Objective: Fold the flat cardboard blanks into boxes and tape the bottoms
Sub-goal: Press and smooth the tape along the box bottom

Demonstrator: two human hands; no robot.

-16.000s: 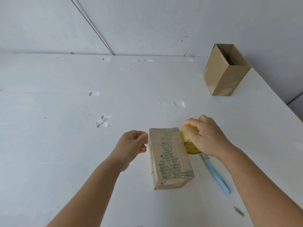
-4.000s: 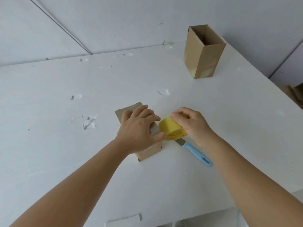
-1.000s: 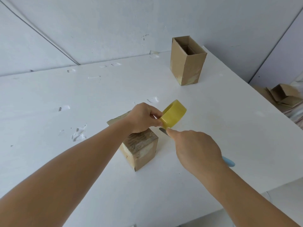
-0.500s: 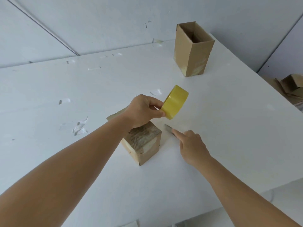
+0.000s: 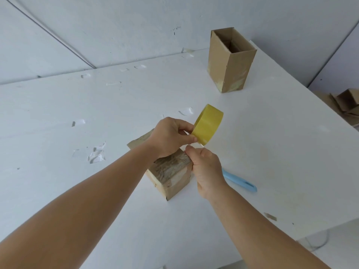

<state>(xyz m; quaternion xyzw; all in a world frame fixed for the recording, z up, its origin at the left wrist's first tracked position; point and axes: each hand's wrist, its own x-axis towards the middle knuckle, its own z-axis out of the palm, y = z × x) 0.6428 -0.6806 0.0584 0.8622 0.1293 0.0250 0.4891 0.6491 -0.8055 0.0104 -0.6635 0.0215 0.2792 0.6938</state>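
My left hand [image 5: 171, 138] grips the yellow tape roll [image 5: 208, 123] and holds it up above the table. Just under the roll, my right hand [image 5: 206, 167] has its thumb and forefinger pinched on the tape's loose end [image 5: 201, 145]. Beneath both hands a folded cardboard box [image 5: 171, 173] lies on its side, with tape over its near end and my left wrist hiding part of it. A second box [image 5: 229, 61] stands upright and open-topped at the far right of the table.
A blue-handled knife [image 5: 240, 182] lies on the white table [image 5: 272, 152] right of the lying box, its blade hidden behind my right hand. Scraps of clear tape [image 5: 97, 155] stick to the table at left. Cardboard pieces [image 5: 347, 105] are piled beyond the right edge.
My right hand has left the knife on the table and risen to the underside of the roll, where it pinches the tape end. My left hand keeps the roll raised.
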